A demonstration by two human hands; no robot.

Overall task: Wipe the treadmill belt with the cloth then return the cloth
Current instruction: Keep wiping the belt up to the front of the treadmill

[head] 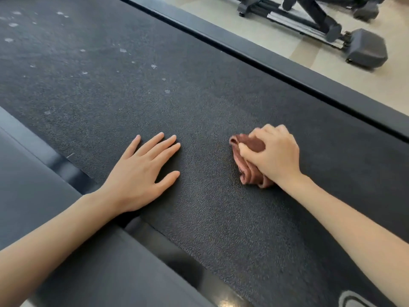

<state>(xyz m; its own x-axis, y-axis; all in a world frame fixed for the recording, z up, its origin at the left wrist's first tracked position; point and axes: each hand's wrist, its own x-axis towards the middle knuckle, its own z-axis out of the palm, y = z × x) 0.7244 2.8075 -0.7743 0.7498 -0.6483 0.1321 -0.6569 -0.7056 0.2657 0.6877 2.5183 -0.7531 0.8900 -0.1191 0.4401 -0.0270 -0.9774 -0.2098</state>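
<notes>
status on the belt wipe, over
Right hand grips cloth on belt. Left hand flat on belt. Pale spots farther up belt. Nothing blocking.

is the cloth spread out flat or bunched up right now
Bunched up. The brown cloth sits folded in a wad under the right hand, which grips it against the treadmill belt.

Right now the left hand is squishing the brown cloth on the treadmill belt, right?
No, the right hand is squishing the brown cloth on the treadmill belt. The head view shows the left hand lying flat, holding nothing.
</notes>
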